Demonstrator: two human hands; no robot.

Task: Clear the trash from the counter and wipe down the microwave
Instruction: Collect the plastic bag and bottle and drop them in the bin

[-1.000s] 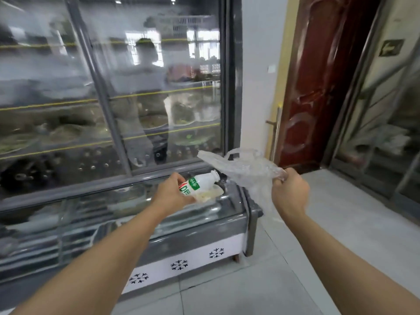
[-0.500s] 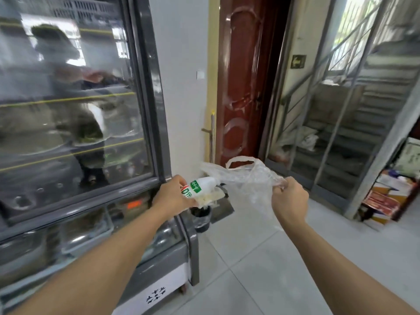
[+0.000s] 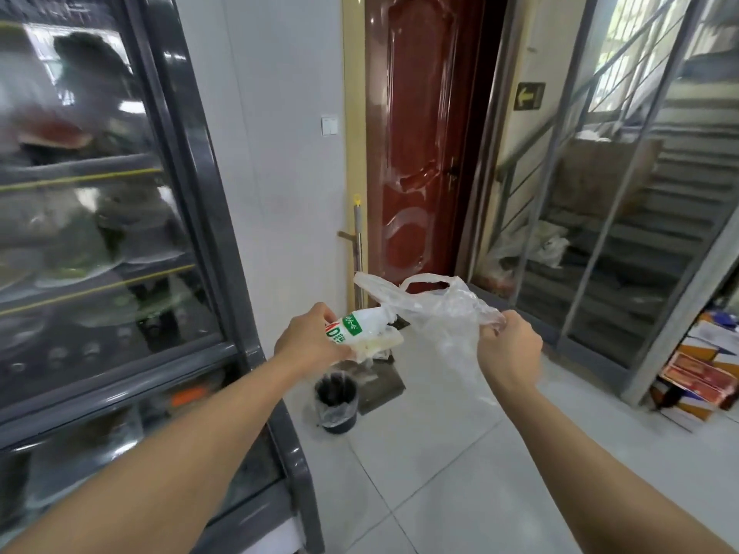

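In the head view, a small white bottle (image 3: 357, 329) with a red and green label is held in the left hand (image 3: 310, 342), together with a pale scrap (image 3: 380, 345) pressed beneath it; what the scrap is cannot be told. The fingers are curled round both. A clear plastic bag (image 3: 444, 313) is pinched at its edge by the right hand (image 3: 510, 351), whose fingers are closed on the film. The bottle's neck is pointed at the bag's mouth, and the two are touching or nearly so.

The bottle is judged light and probably empty, stiff enough to be gripped round the body, as is done here. The bag is judged very light, limp and slippery; it is best taken by a handle loop or a bunched edge, since a flat pinch may slide off.

Both forearms are stretched forward at about the same height, with the hands near each other. A black bin (image 3: 336, 395) lined with plastic stands on the floor (image 3: 440, 473) below and beyond the hands, just beside a dustpan (image 3: 380, 383). A glass-fronted cooler (image 3: 120, 233) stands to the left, and a red door (image 3: 424, 133) is seen ahead.
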